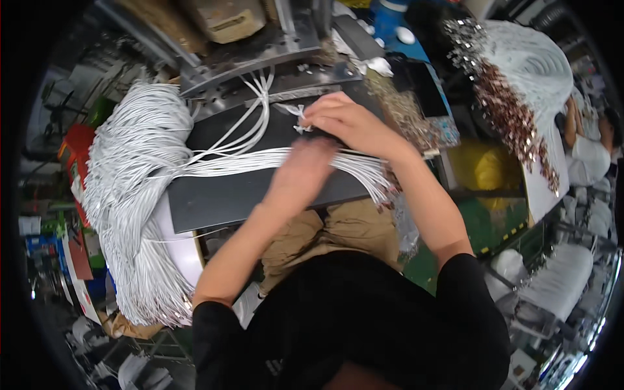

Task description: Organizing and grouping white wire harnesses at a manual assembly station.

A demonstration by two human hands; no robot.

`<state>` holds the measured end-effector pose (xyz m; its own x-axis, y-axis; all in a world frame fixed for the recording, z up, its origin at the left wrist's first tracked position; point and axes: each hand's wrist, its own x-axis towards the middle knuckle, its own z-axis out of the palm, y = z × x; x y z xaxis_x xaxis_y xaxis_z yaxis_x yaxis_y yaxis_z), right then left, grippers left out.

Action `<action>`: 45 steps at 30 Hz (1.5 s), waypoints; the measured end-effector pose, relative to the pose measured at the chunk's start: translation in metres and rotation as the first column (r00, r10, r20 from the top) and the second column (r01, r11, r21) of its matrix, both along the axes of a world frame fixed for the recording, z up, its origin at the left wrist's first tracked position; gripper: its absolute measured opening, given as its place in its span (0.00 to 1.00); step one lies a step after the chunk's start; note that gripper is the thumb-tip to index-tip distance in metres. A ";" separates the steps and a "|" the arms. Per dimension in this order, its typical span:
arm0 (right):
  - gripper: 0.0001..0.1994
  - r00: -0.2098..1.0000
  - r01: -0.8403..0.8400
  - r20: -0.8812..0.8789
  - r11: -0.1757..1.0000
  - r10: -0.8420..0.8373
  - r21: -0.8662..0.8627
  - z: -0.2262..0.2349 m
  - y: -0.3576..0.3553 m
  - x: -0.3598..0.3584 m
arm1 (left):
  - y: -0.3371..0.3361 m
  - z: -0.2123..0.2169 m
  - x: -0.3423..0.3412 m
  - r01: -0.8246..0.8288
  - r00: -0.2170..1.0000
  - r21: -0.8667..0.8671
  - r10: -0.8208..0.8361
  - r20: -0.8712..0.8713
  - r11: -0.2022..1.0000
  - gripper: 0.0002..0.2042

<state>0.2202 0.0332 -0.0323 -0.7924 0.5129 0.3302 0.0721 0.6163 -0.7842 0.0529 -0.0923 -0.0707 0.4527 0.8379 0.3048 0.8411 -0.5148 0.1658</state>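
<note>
A flat bunch of white cables [240,162] runs across a dark work plate [214,201], its metal-tipped ends [388,190] hanging at the plate's right front edge. My left hand [304,170] is over this bunch, smeared by motion, so its fingers and any hold cannot be read. Beyond the bunch, my right hand [351,123] has its fingers drawn together beside small white pieces [299,116]. Whatever it pinches is hidden by the fingers. Several looped white cables [263,107] rise from the bunch to the machine's metal base [253,62].
A thick heap of white cables [136,143] drapes over the left side. Loose small metal parts [416,114] lie on a board at the right. Farther right, a coiled cable bundle [530,62] with brown and silver ends rests on a stand. A yellow bag [484,166] sits below.
</note>
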 end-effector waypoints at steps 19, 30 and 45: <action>0.10 0.372 0.923 -0.071 0.377 -0.925 -0.080 -0.110 -0.145 0.160 | -0.005 0.065 -0.125 -0.428 0.764 -0.459 0.583 0.277 0.779 0.11; 0.25 0.669 0.122 0.515 0.762 -0.536 0.636 0.061 -0.035 0.019 | -0.002 0.067 -0.081 -0.201 0.846 -0.268 0.305 0.437 0.942 0.11; 0.14 0.779 0.251 0.358 0.779 -0.515 0.575 0.000 -0.035 0.007 | 0.002 0.074 -0.072 -0.243 0.874 -0.533 0.421 0.242 0.811 0.13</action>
<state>0.2271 -0.0021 -0.0319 -0.6781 0.6895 0.2545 0.6617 0.7234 -0.1969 -0.0193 -0.0902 0.0034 0.0640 0.9939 -0.0893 0.7906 0.0041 0.6123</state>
